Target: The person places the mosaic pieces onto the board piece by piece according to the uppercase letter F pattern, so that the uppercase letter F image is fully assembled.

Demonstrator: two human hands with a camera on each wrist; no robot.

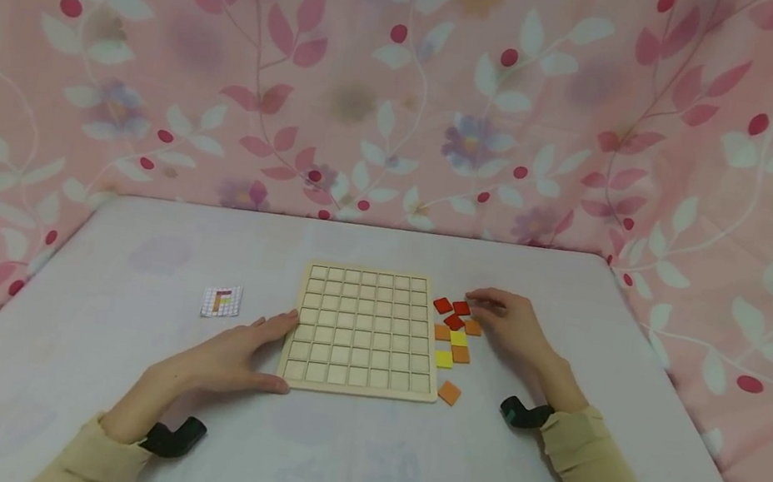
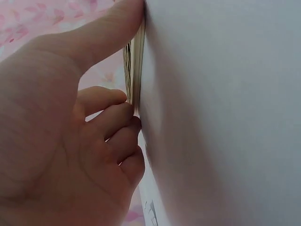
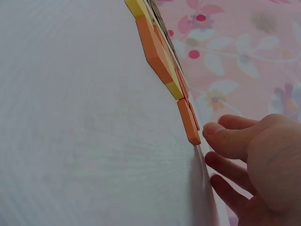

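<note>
Touching a board's edge with one hand, reaching toward tiles with the other.

A person's left hand (image 1: 224, 357) rests, thumb and fingers spread apart, against the left side of a gridded wooden board (image 1: 364, 337) at the centre of the frame. The fingertips meet the board's left edge; the thumb lies at its lower-left corner. Right of centre, the right hand (image 1: 513, 325) has loosely bent fingers, with no tile visible between them; its fingertips are just beside the red tiles (image 1: 442, 305). Whether they touch one, I cannot tell.

The three red tiles sit near the board's upper-right corner. Below and beside them lie four orange tiles (image 1: 460, 355) and two yellow tiles (image 1: 444, 359), the lowest orange one apart from the cluster, near the board's lower-right corner. The strip between tiles and board is narrow.

Left of the board, well apart from it, lies a small gridded card (image 1: 221, 302) with a coloured pattern. A pale tablecloth (image 1: 351, 463) stretches broadly from the board's near edge to the bottom of the frame, with a shallower band behind the board. Beyond the far table edge, a pink floral backdrop (image 1: 407, 109) fills the upper frame.
</note>
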